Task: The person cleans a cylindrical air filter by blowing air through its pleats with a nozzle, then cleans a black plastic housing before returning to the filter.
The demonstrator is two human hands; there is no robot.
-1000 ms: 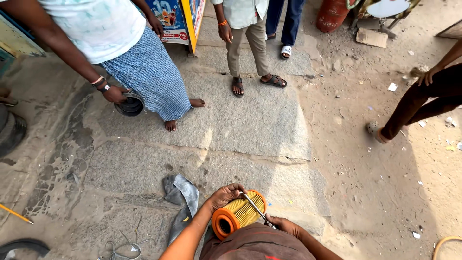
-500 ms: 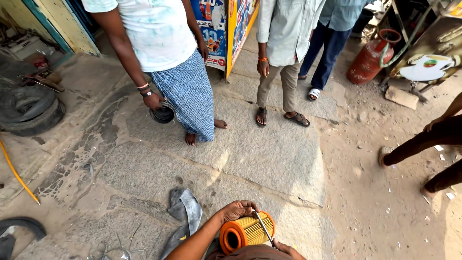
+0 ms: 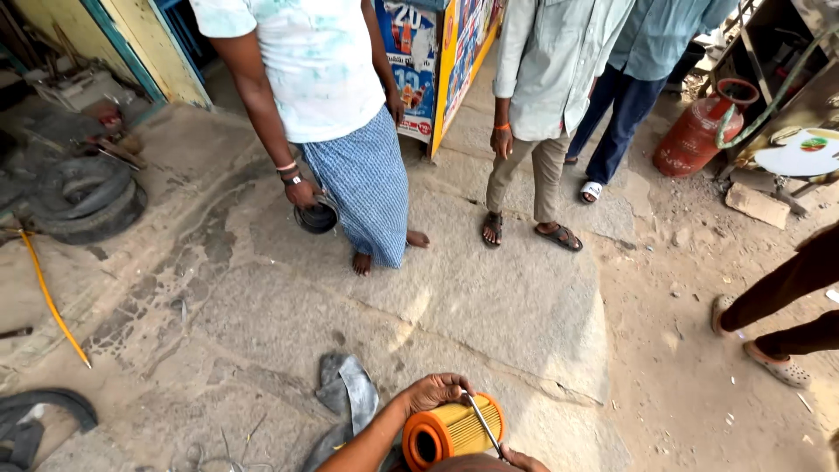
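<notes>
Filter [image 3: 454,430] now higher in view, left hand [image 3: 434,391] atop.

This looks like an open-air roadside repair yard, most likely for vehicles. Worn tyres [image 3: 83,197] lie stacked at the left beside a yellow hose [image 3: 51,297] and scattered metal parts, a scrap of rubber tube [image 3: 348,393] lies on the stained, cracked stone paving [image 3: 489,297], and a red gas cylinder [image 3: 703,131] stands on the bare dirt at the right. A brightly printed kiosk panel [image 3: 437,61] and several people standing about in sandals or barefoot suggest a street-side spot, though the building behind is barely in view.
</notes>
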